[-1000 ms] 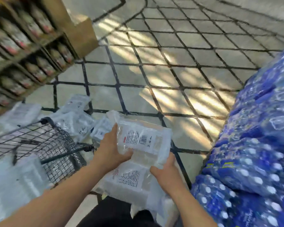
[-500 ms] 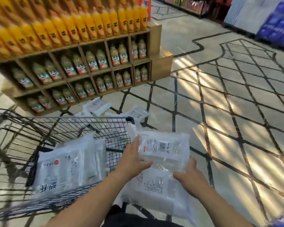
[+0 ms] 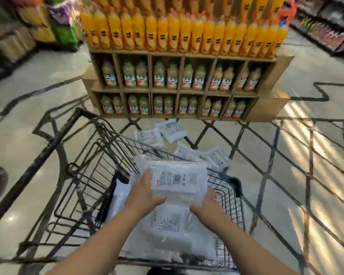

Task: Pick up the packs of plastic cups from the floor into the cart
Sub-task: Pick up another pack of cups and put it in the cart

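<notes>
- Two bare forearms reach up from the bottom edge of the frame toward the centre, over a wire shopping cart whose basket fills the lower left and middle.
- At centre, the left hand presses its palm and spread fingers against the left side of a held pack of plastic cups, thumb lying across its lower edge.
- Just right of it, the right hand clasps the same pack from the lower right, fingers curled under the wrapping.
- That clear pack, with a white label and barcode facing up, sits above the cart's right half, on top of a second pack between the wrists.
- Beneath, more packs in the cart lie in the basket.
- Beyond the cart's far rim, loose packs on the floor lie scattered on the patterned tiles, middle of the frame.
- Farther up, a cardboard display shelf holds pale juice bottles in compartments, with orange drink bottles ranked along the top.
</notes>
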The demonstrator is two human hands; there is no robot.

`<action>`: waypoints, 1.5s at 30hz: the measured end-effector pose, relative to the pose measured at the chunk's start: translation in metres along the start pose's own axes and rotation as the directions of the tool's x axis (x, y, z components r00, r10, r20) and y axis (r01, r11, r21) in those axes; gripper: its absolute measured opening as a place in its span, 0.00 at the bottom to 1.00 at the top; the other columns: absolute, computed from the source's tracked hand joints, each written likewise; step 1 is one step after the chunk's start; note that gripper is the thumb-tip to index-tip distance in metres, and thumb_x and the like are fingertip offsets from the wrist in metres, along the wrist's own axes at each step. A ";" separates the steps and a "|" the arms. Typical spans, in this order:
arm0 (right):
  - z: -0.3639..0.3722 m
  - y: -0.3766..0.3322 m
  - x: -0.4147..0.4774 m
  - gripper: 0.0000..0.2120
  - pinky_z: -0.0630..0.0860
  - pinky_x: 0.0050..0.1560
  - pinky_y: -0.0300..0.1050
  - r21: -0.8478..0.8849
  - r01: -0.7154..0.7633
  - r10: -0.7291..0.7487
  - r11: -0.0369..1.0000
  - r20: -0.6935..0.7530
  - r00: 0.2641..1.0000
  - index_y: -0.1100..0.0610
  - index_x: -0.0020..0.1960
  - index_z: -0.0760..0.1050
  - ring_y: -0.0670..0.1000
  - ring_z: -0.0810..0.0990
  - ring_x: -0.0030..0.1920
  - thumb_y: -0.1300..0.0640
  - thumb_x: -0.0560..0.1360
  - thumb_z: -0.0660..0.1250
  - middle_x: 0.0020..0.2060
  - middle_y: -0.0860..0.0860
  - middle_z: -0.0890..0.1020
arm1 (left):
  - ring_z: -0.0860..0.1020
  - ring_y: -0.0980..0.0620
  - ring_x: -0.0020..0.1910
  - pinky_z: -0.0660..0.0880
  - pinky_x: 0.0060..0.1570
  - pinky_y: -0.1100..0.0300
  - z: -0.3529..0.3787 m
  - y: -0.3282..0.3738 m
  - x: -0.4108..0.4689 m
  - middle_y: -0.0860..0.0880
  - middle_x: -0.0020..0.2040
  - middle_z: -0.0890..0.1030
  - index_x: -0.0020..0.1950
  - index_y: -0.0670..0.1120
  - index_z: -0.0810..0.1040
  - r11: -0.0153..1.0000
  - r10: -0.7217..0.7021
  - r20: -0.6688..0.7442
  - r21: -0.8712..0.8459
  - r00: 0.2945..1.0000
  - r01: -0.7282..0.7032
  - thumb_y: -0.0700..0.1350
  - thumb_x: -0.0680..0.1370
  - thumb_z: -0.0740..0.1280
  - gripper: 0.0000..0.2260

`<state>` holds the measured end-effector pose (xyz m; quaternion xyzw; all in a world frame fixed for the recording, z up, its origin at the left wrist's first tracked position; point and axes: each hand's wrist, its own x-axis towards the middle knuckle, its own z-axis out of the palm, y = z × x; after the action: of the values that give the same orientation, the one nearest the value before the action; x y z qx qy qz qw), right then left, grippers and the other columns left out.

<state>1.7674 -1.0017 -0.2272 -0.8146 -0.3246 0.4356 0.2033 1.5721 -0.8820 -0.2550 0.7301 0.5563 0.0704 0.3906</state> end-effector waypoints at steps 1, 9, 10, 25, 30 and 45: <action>0.012 -0.014 0.013 0.26 0.67 0.31 0.37 0.007 0.009 -0.009 1.000 0.021 1.000 0.48 0.61 0.56 0.43 0.74 0.40 0.56 0.74 0.71 0.46 0.47 0.76 | 0.62 0.45 0.74 0.63 0.70 0.52 -0.012 -0.014 0.012 0.47 0.77 0.62 0.81 0.52 0.48 1.000 -0.028 0.001 -0.004 1.000 0.028 0.58 0.68 0.77 0.51; 0.090 -0.063 0.097 0.30 0.80 0.42 0.46 0.023 -0.089 0.087 0.996 0.068 0.994 0.53 0.70 0.58 0.51 0.81 0.46 0.54 0.75 0.70 0.54 0.52 0.79 | 0.74 0.45 0.61 0.76 0.60 0.48 -0.051 -0.076 0.101 0.46 0.64 0.74 0.80 0.53 0.51 0.989 -0.140 0.043 0.043 0.989 0.139 0.56 0.64 0.79 0.52; 0.096 -0.064 0.105 0.31 0.78 0.38 0.42 0.019 -0.094 0.093 0.995 0.070 0.993 0.53 0.72 0.57 0.51 0.81 0.46 0.54 0.75 0.69 0.55 0.52 0.79 | 0.75 0.46 0.59 0.77 0.59 0.48 -0.051 -0.083 0.108 0.48 0.62 0.75 0.80 0.54 0.51 0.988 -0.151 0.046 0.026 0.987 0.150 0.57 0.63 0.79 0.53; 0.138 -0.058 0.139 0.36 0.77 0.52 0.49 -0.063 -0.209 0.211 0.976 0.032 0.977 0.57 0.76 0.54 0.60 0.77 0.59 0.49 0.76 0.70 0.65 0.60 0.72 | 0.52 0.42 0.79 0.59 0.73 0.42 -0.019 -0.145 0.100 0.45 0.81 0.48 0.81 0.55 0.48 0.978 -0.182 0.034 0.113 0.983 0.178 0.54 0.76 0.70 0.41; 0.125 -0.041 0.117 0.41 0.74 0.61 0.53 -0.312 -0.072 0.074 0.947 -0.004 0.997 0.56 0.78 0.51 0.60 0.71 0.66 0.44 0.75 0.69 0.69 0.60 0.68 | 0.57 0.39 0.77 0.64 0.71 0.42 -0.014 -0.124 0.092 0.43 0.80 0.54 0.80 0.51 0.52 0.935 -0.083 -0.067 0.341 0.994 0.101 0.49 0.76 0.69 0.38; -0.061 0.161 -0.023 0.38 0.72 0.63 0.54 -0.378 -0.403 0.232 0.834 -0.422 0.876 0.51 0.78 0.53 0.58 0.69 0.67 0.42 0.75 0.66 0.70 0.55 0.67 | 0.55 0.44 0.78 0.65 0.71 0.48 0.140 0.071 0.034 0.47 0.81 0.52 0.81 0.53 0.49 0.631 0.372 0.484 0.494 0.792 -0.599 0.60 0.76 0.66 0.39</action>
<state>1.8661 -1.1341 -0.2797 -0.9475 -0.2323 0.2191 -0.0136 1.7136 -0.9270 -0.3164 0.9410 0.2500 -0.1397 0.1803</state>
